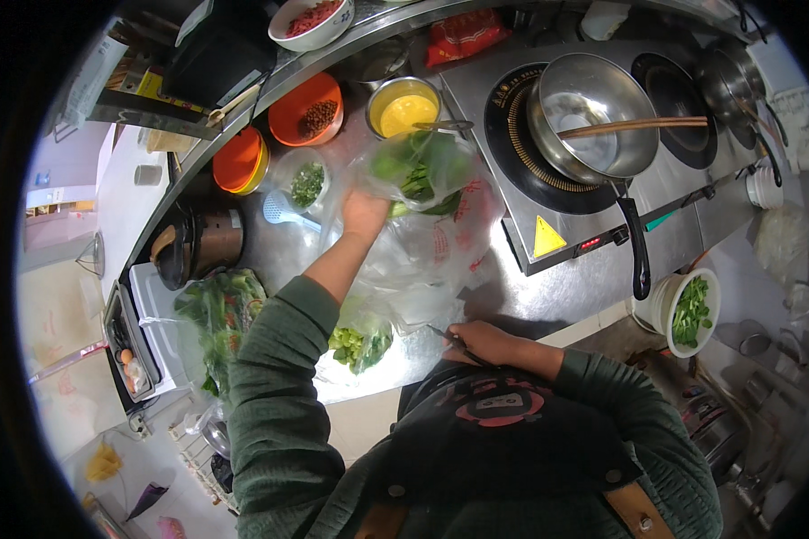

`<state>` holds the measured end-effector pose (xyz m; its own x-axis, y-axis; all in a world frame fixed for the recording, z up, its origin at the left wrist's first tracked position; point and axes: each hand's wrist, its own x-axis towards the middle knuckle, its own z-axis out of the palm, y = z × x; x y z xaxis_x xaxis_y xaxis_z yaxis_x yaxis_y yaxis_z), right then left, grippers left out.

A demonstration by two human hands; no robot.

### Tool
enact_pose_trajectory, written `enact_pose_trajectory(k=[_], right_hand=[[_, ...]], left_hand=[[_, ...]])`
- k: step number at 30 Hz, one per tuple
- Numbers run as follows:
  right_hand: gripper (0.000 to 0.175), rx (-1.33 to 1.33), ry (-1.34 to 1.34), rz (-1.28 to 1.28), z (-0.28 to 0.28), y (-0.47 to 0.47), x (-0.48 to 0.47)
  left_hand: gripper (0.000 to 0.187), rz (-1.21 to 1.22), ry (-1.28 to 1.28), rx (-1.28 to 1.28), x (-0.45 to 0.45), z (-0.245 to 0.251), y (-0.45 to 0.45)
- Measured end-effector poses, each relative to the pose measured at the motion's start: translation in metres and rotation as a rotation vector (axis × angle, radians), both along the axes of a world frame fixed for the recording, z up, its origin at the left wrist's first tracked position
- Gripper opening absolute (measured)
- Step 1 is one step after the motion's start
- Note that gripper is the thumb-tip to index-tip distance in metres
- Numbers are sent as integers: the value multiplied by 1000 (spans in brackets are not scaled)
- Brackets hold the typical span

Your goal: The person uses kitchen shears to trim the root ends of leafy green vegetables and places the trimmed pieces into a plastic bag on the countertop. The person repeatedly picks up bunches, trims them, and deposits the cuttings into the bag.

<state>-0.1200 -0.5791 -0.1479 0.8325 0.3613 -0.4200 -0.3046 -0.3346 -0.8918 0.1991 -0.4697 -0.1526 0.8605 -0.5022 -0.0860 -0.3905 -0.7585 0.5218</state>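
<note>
My left hand (pixel 364 214) grips a clear plastic bag (pixel 414 165) of green leafy vegetables above the steel counter. Beneath it spreads a thin plastic bag with red print (pixel 438 246). Near the counter's front edge, my right hand (pixel 482 342) is closed around a thin dark tool, perhaps a knife or scissors; its kind is not clear. Between my arms lies another clear bag with chopped pale green vegetable (pixel 352 345). Beside my left hand are a bowl of chopped green herbs (pixel 308 183) and a light blue slotted plastic spoon (pixel 286 210).
Right, a steel pan (pixel 593 158) with chopsticks across it sits on an induction cooker (pixel 553 250); its handle juts forward. At the back stand a steel bowl of yellow liquid (pixel 408 114) and orange bowls (pixel 307 101). Left are a brown pot (pixel 217 237) and bagged greens (pixel 222 310).
</note>
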Motion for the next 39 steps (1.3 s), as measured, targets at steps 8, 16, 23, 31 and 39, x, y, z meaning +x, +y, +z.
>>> enact_pose_trajectory(k=[8, 16, 23, 31, 39], right_hand=[[42, 19, 13, -11, 3, -3, 1], [42, 39, 65, -37, 3, -8, 0], [42, 5, 52, -37, -1, -11, -3], [42, 4, -103, -97, -4, -5, -3], [36, -5, -82, -53, 6, 8, -5]], left_hand=[[43, -76, -127, -232, -21, 11, -13], [62, -309, -232, 64, 11, -14, -46], [63, -460, -384, 193, 16, 4, -45], [43, -414, 457, 180, 15, 100, -48], [40, -172, 1555, -314, -27, 175, 27]])
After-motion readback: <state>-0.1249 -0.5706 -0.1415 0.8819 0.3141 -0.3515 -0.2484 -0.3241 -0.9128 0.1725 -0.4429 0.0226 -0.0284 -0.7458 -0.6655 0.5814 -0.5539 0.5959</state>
